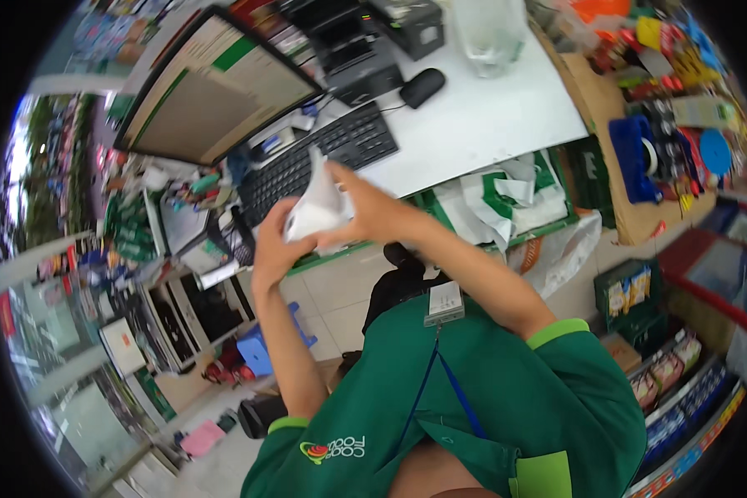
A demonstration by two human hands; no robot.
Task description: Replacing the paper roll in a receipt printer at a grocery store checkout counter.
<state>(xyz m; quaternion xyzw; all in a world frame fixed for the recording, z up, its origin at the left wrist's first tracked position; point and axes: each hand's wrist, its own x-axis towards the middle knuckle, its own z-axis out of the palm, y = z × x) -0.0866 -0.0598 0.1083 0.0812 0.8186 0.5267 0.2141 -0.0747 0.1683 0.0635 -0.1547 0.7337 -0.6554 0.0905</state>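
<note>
Above the front edge of the white counter I hold a white paper roll (317, 212), with a loose end of paper standing up from it. My left hand (272, 249) is curled round its left side. My right hand (372, 209) grips the other side, thumb and fingers closed on the paper. Parts of the roll are hidden behind my fingers, and the hands are slightly blurred. Just beyond the hands lies a black keyboard (353, 139), partly covered by the paper and my left hand.
A monitor (216, 87) stands at the back left of the counter (481, 112). Beyond the keyboard are a black mouse (423, 88) and a black printer-like device (340, 50). Under the counter edge, an open drawer (573, 183) holds green-and-white bags. A blue stool (257, 350) stands below.
</note>
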